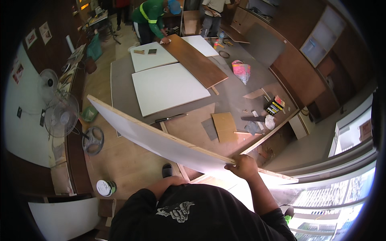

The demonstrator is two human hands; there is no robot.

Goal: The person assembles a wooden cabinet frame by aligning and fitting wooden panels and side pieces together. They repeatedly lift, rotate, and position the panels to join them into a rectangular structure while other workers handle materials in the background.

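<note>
A long white-faced wooden panel (161,143) stands on edge across my front, its bare wood edge turned up. My right hand (243,165) is closed over that upper edge, right of the panel's middle. Close to my waist is my left hand (177,181), with its fingers hidden; whether it touches anything does not show. Beyond the panel, on the large grey worktable (120,88), lie a white board (169,89) and a brown board (197,62). A black-handled tool (171,118) lies nearer to the panel.
A co-worker in green (149,18) leans over the brown board's far end; another person (213,14) stands behind. Fans (62,115) stand at left, a white-lidded bucket (106,187) on the floor. Cardboard (225,127), a pink bag (241,71) and a black-yellow box (275,105) lie right.
</note>
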